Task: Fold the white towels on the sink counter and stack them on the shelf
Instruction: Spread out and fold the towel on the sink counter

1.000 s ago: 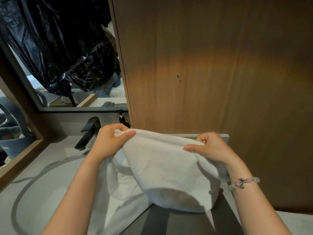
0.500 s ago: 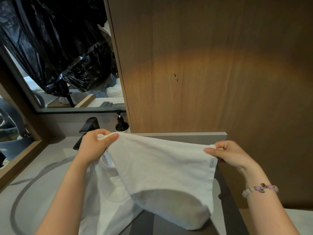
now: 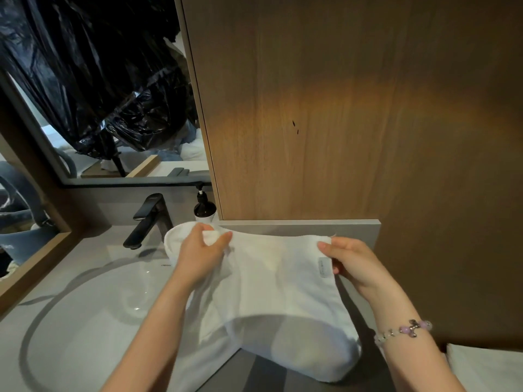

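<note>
Holding a white terry towel (image 3: 277,292) up by its top edge, over the right end of the pale grey desk (image 3: 17,335), lower part sagging in a soft bulge. Pinching the left corner between thumb and curled fingers of the left hand (image 3: 198,258); pinching the right corner, next to the small grey label (image 3: 324,267), with the right hand (image 3: 353,264). Closer together than half a second ago, so no more taut edge, bit slack now. Beaded bracelet (image 3: 404,331) on the right wrist. Further out: black faucet (image 3: 150,219), dark pump bottle (image 3: 204,209), brown wood panel (image 3: 339,108) behind.
</note>
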